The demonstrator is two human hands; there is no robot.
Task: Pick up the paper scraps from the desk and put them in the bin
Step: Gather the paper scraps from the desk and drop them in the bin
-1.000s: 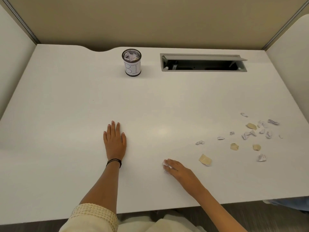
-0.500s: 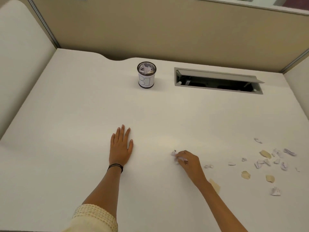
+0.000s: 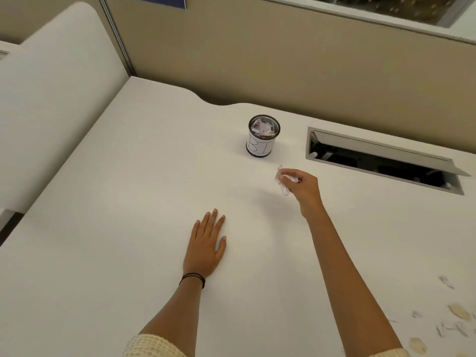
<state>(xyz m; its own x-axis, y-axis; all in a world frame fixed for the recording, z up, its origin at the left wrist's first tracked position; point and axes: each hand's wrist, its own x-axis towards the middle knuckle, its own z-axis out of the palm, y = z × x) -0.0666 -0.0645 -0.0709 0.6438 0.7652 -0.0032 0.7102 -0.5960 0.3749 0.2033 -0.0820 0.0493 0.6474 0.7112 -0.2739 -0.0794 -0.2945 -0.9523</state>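
Observation:
A small black mesh bin (image 3: 263,140) with a white paper label stands at the back of the white desk (image 3: 128,228), with crumpled paper inside it. My right hand (image 3: 302,188) is raised above the desk, below and to the right of the bin, and pinches a white paper scrap (image 3: 282,181). My left hand (image 3: 206,244) lies flat on the desk, palm down, fingers straight. Several white and tan paper scraps (image 3: 458,313) lie at the desk's lower right.
A grey cable hatch (image 3: 381,161) stands open in the desk to the right of the bin. A beige partition (image 3: 283,60) runs along the back, and a white side panel (image 3: 51,104) rises on the left.
My right hand has lifted the white scrap off the desk and carried it toward the bin. The view has tilted up. My left hand stays flat on the desk.

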